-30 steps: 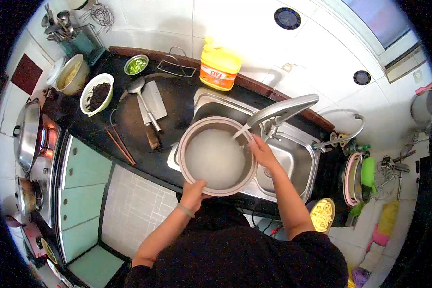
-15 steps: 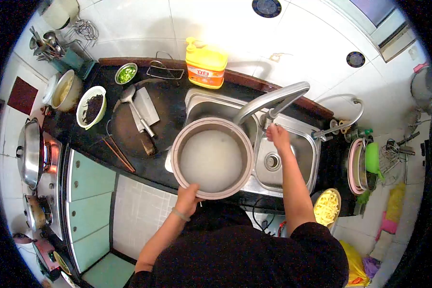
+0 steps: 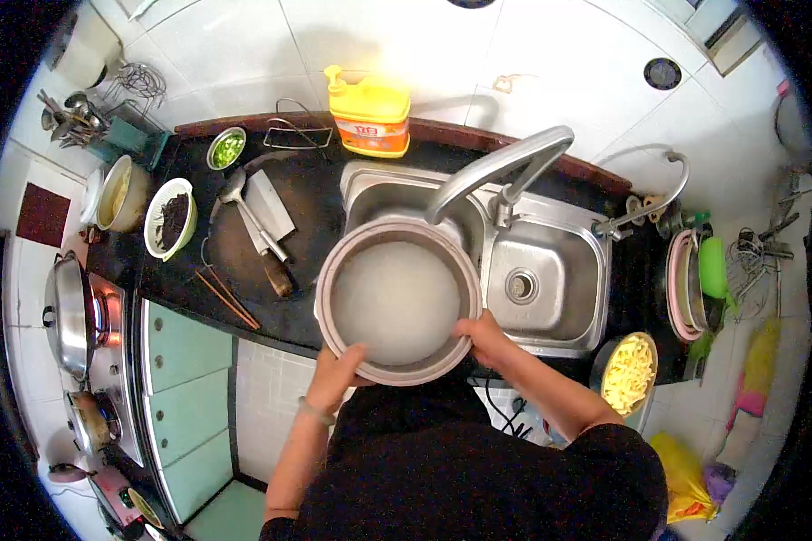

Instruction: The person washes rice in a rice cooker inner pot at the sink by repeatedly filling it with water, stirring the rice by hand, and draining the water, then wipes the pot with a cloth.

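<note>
A large round pot with cloudy whitish liquid inside is held over the front edge of the sink's left basin. My left hand grips its rim at the lower left, thumb on top. My right hand is closed on the rim at the lower right. Behind the pot, the curved faucet arches with its spout end close to the pot's back rim, and no stream of water shows from it. The right basin shows its drain.
A round cutting board carries a cleaver and a spatula. Left of it are a bowl of dark food and chopsticks. A yellow bottle stands behind the sink; a bowl of yellow strips sits right.
My right hand went from the pot's right rim to the faucet handle, then back to the pot's lower right rim. The pot now sits slightly nearer my body. My left hand has kept its grip.
</note>
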{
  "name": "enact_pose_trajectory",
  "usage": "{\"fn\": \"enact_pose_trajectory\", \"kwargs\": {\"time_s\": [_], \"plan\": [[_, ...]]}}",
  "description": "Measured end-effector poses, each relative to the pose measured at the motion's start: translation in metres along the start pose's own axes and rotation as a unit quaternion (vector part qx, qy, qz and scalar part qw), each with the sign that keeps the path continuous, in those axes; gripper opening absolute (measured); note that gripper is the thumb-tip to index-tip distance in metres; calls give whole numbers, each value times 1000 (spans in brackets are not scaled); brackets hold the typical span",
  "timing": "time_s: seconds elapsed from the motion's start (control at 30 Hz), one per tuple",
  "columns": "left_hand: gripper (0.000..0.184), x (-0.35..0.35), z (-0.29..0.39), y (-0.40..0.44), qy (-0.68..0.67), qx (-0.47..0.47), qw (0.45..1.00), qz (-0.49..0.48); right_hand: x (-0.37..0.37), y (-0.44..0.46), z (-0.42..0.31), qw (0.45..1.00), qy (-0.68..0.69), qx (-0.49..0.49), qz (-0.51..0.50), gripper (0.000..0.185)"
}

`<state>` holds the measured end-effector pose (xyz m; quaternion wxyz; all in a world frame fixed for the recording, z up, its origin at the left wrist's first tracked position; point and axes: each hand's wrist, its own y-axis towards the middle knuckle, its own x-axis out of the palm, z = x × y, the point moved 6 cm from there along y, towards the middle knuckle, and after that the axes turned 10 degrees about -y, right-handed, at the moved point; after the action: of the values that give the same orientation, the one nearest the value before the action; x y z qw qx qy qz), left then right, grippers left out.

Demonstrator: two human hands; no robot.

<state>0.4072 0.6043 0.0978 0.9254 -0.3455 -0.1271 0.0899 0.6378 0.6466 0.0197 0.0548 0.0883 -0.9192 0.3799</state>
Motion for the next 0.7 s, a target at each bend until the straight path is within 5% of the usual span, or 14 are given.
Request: {"fn": "enact_pose_trajectory", "kwargs": {"time_s": [0.13, 0.23, 0.37, 0.7], "plan": [[54, -46, 24, -4, -3, 119, 993, -6, 12, -18, 11, 996, 84, 18, 3, 45], [53, -67, 7, 13, -20, 79, 992, 94, 25, -23, 16, 991, 118, 39, -41, 45], [57, -48, -13, 12, -277, 60, 958, -44, 43, -31, 7, 984, 152, 40, -79, 50], [65, -85, -18, -10, -238, 77, 966, 67, 77, -21, 24, 952, 186, 122, -209, 52]]}}
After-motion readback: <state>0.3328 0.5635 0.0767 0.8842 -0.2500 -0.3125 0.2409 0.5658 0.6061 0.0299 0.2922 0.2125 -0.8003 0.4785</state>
